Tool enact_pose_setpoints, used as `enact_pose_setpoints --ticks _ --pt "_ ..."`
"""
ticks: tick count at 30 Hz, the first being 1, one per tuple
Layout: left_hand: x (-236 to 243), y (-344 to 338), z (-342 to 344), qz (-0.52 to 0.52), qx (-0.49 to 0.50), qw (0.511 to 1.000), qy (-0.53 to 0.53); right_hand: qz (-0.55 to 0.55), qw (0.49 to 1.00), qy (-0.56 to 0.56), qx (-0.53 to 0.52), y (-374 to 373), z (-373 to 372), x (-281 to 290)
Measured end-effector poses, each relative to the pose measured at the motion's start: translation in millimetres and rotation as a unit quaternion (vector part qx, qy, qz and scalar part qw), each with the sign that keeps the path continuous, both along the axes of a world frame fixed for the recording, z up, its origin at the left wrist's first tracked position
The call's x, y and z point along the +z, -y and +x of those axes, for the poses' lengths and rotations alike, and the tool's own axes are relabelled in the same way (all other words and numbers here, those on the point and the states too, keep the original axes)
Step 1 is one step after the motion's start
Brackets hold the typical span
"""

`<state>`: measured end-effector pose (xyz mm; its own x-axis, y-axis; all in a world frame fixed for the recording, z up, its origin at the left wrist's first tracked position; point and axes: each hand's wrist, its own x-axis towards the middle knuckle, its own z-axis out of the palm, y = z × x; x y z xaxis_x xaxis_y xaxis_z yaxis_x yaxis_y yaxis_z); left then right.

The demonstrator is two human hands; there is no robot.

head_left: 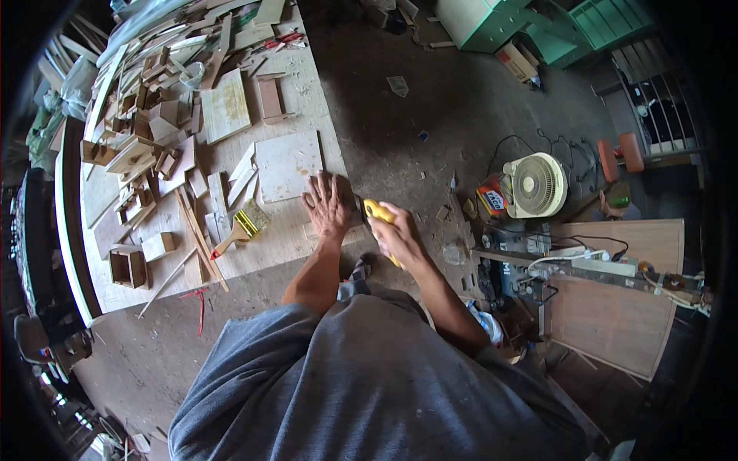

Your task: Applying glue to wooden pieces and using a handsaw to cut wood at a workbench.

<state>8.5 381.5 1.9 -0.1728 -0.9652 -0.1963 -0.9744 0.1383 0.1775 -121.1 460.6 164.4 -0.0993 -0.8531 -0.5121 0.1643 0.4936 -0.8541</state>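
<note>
My left hand point(329, 209) lies flat with fingers spread on a brown piece of wood point(346, 190) at the table's right edge. Just right of it, beyond the edge, my right hand point(397, 237) is wrapped round the yellow handle of a handsaw point(377, 210). Its dark blade shows only as a thin strip beside the wood; whether it touches the wood I cannot tell. A pale square board point(286, 165) lies ahead of my left fingers. To the left rests a paintbrush point(244, 224) with yellow bristles and a wooden handle.
Offcuts, strips and small wooden boxes point(129, 267) crowd the worktable point(261, 265). Thin sticks point(201, 238) jut over its near edge. On the floor at right are a beige fan point(536, 184), cables and a brown board point(615, 319). Green furniture point(484, 31) stands farther back.
</note>
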Motion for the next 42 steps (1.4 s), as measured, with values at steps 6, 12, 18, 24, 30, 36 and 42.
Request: enact_pose_setpoints --ticks 6,12,18,24,30,36,42 --pt "-7 1 -13 -0.066 0.004 0.994 -0.088 -0.019 0.998 -0.053 -0.009 9 -2 -63" --pt "-25 3 4 -0.085 -0.012 0.996 -0.005 -0.023 0.998 -0.021 -0.06 -46 -38 -38" --pt "-13 -3 5 -0.118 -0.005 0.987 -0.111 -0.031 0.991 -0.102 -0.08 -72 -49 -42" --pt "36 -31 30 -0.075 -0.16 0.96 -0.217 -0.031 0.986 -0.094 -0.136 -118 -56 -53" --pt "14 -32 39 -0.023 -0.224 0.947 -0.228 -0.017 0.982 -0.111 -0.151 -146 -60 -60" --pt "14 -7 39 -0.018 -0.245 0.952 -0.184 -0.058 0.983 -0.077 -0.153 -145 -58 -43" --pt "24 -14 24 -0.092 -0.161 0.965 -0.185 -0.057 0.988 -0.084 -0.119 -138 -57 -30"
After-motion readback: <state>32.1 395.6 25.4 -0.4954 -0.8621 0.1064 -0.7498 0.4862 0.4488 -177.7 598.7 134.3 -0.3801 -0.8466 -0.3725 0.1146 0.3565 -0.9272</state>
